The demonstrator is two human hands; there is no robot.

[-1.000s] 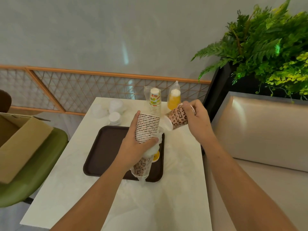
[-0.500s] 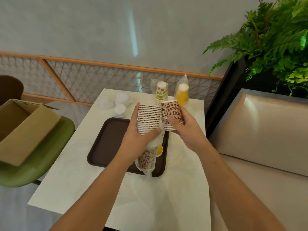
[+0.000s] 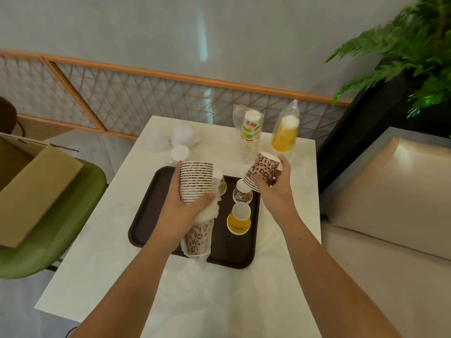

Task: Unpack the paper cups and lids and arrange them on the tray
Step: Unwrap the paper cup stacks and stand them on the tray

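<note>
My left hand (image 3: 188,211) grips a stack of leopard-print paper cups (image 3: 195,182), half out of its clear wrapper, over the dark brown tray (image 3: 151,215). My right hand (image 3: 275,191) holds a few nested leopard cups (image 3: 262,170) tilted, bottoms up, above the tray's far right corner. On the tray stand, upside down, a leopard cup (image 3: 242,194), a yellow cup (image 3: 238,218) and a green-patterned cup (image 3: 221,182), the last partly hidden behind the stack.
At the table's far edge stand a fruit-print cup stack (image 3: 251,135) and a bagged yellow cup stack (image 3: 285,132). Clear lids (image 3: 170,140) lie at the far left. A cardboard box (image 3: 31,189) rests on a green chair on the left; a padded bench and plant on the right.
My right hand has pulled a few leopard cups away from the stack and swung them to the right. The view dropped, and the cups standing on the tray now show.
</note>
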